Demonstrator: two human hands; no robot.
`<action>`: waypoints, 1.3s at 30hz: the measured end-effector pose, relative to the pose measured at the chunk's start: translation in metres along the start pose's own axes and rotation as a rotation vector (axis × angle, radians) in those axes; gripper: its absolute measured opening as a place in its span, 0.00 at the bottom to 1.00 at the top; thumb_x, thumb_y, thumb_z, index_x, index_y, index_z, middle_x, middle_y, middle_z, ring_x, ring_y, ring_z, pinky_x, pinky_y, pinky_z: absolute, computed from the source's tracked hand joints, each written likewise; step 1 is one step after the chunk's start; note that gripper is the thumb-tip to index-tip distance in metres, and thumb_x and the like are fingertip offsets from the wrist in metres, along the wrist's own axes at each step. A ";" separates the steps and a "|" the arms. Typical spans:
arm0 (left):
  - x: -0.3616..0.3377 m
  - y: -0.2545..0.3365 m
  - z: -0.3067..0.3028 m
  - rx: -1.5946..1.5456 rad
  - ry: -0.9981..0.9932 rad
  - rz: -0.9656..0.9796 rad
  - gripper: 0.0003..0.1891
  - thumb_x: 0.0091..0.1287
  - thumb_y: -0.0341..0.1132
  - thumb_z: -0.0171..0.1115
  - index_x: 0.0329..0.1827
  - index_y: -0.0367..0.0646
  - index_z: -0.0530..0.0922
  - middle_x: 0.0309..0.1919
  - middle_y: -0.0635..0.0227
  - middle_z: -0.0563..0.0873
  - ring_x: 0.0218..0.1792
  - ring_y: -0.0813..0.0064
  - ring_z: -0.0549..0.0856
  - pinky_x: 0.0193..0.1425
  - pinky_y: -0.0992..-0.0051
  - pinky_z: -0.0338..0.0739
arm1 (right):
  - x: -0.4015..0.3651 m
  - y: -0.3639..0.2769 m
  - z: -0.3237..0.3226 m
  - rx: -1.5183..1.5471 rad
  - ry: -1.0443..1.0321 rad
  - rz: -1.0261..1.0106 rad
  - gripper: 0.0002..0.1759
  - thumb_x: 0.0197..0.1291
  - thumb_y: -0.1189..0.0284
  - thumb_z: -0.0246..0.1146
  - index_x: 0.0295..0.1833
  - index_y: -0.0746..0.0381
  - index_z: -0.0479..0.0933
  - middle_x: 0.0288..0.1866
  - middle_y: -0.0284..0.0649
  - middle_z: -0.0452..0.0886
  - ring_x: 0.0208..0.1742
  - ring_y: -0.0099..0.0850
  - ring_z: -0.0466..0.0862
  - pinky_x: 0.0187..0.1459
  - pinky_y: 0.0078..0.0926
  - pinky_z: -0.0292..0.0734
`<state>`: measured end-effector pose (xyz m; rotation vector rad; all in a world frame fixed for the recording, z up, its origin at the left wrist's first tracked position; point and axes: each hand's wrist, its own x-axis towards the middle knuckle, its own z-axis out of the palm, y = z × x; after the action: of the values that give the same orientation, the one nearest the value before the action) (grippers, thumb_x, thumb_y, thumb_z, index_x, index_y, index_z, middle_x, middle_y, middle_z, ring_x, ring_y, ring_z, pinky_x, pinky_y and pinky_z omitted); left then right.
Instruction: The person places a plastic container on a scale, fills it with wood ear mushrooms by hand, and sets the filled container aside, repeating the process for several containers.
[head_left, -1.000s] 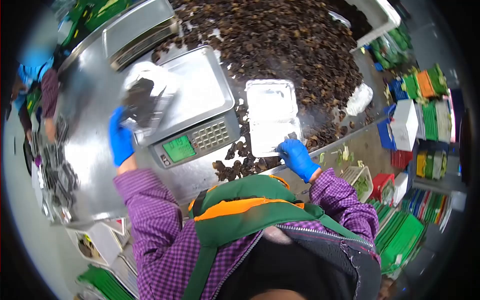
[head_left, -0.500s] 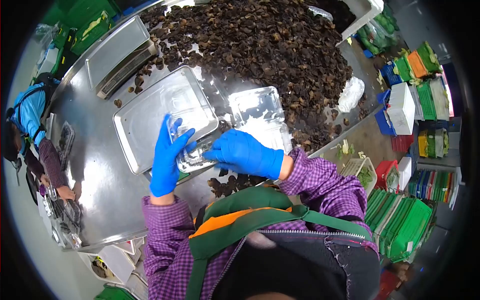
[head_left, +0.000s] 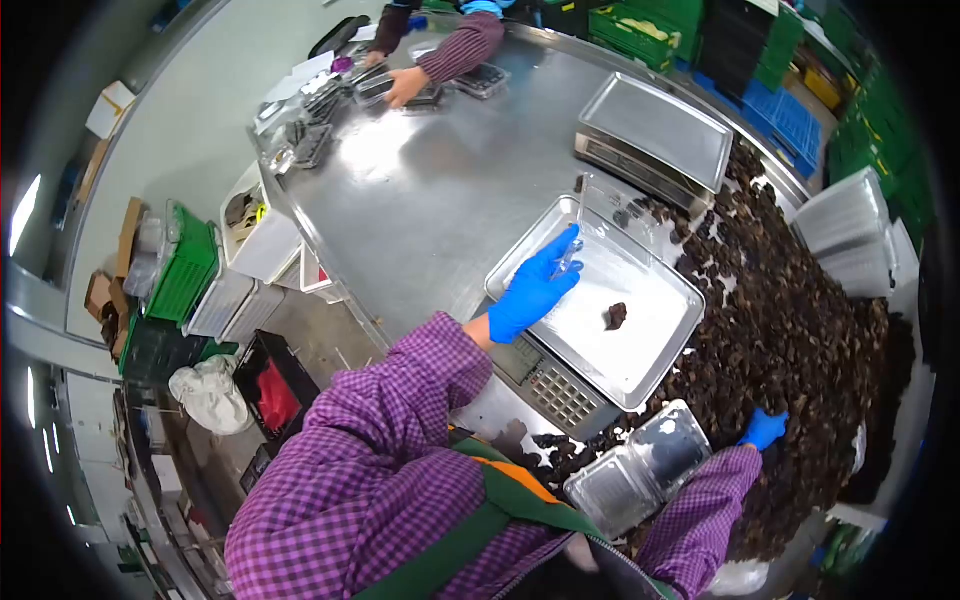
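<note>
My left hand point(head_left: 533, 292), in a blue glove, pinches the edge of a clear plastic clamshell box point(head_left: 622, 222) above the metal tray point(head_left: 655, 345) of a weighing scale. A single dark brown piece point(head_left: 616, 316) shows over the tray. The scale's keypad point(head_left: 563, 398) faces me. At the right, my right hand point(head_left: 765, 428), gloved in blue too, reaches into a wide heap of dark brown pieces point(head_left: 800, 340) that look like wood ear mushrooms. Its fingertips are partly hidden among them. Beside that forearm lies another open clamshell box point(head_left: 615, 490).
A second scale point(head_left: 655, 135) stands farther back. Across the steel table point(head_left: 450, 190), a co-worker's hand point(head_left: 407, 87) rests on filled clear boxes point(head_left: 375, 90). White foam boxes point(head_left: 845, 225) border the heap. Crates point(head_left: 185, 265) stand on the floor at left.
The view has swung to the left. My hands, earlier together at a clear box, are now apart: the left keeps a clear box over the scale, the right has moved out to the heap.
</note>
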<state>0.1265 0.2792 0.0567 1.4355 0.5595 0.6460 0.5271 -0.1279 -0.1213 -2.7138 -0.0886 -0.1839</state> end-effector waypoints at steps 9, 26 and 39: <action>-0.002 -0.051 -0.029 0.194 0.015 -0.037 0.38 0.61 0.23 0.57 0.76 0.37 0.53 0.70 0.56 0.67 0.70 0.70 0.67 0.72 0.73 0.60 | -0.044 0.055 -0.090 1.089 -0.537 0.279 0.14 0.60 0.72 0.58 0.52 0.62 0.78 0.47 0.35 0.82 0.44 0.26 0.81 0.47 0.29 0.78; 0.011 -0.067 -0.044 -0.073 -0.163 -0.034 0.34 0.65 0.23 0.53 0.76 0.36 0.53 0.70 0.52 0.67 0.70 0.66 0.67 0.73 0.73 0.60 | -0.209 -0.362 -0.078 0.715 -0.862 -0.756 0.35 0.48 0.74 0.71 0.65 0.58 0.70 0.54 0.47 0.78 0.54 0.39 0.79 0.56 0.35 0.76; -0.047 -0.019 -0.106 -0.144 -0.015 -0.216 0.26 0.70 0.32 0.54 0.72 0.40 0.65 0.64 0.61 0.76 0.62 0.74 0.76 0.65 0.74 0.68 | -0.128 -0.173 -0.092 0.228 -0.254 -0.541 0.36 0.50 0.76 0.70 0.67 0.59 0.70 0.64 0.48 0.75 0.63 0.37 0.76 0.61 0.30 0.72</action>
<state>0.0200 0.3210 0.0288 1.2248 0.6342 0.4930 0.3744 -0.0128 0.0131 -2.4124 -0.8633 0.0193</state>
